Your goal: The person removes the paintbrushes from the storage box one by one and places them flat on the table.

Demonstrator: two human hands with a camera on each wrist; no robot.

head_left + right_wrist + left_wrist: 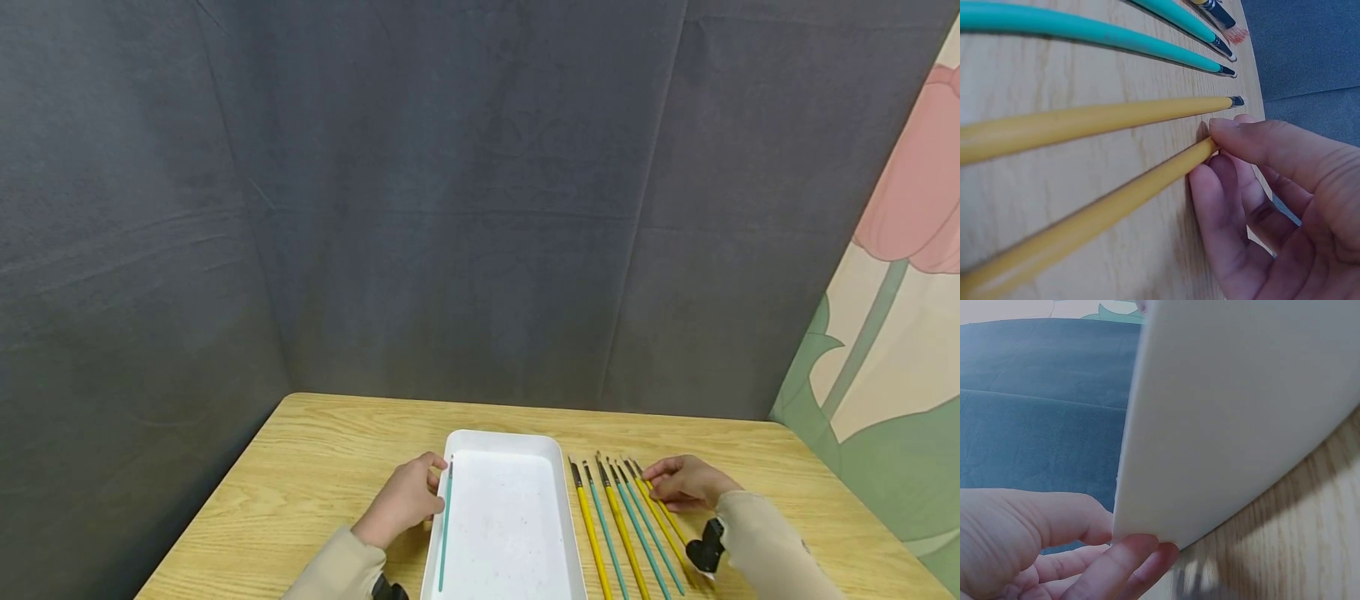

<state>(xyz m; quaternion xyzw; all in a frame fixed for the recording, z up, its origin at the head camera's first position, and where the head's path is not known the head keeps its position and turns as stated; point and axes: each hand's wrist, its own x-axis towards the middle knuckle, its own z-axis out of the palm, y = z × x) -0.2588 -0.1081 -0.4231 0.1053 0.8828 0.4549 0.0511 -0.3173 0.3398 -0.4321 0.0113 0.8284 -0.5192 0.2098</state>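
Observation:
A white tray [510,517] lies on the table, with one teal paintbrush [446,533] along its left side. My left hand [408,496] pinches the tray's left rim; the left wrist view has fingers against the outer wall [1229,425] and the thumb at the edge. Right of the tray, several yellow and teal paintbrushes lie in a row, bristles toward the far side. At the row's right end, my right hand [690,483] pinches a yellow paintbrush [1097,215] between thumb and fingers near its upper end. Its bristles are hidden by the fingers in the right wrist view.
Close beside the held brush lies another yellow paintbrush [1097,122], then teal paintbrushes [1116,39]. A wooden table [337,442] carries everything. Dark grey cloth [450,250] hangs behind it, and a wall with a painted flower [907,192] stands at the right.

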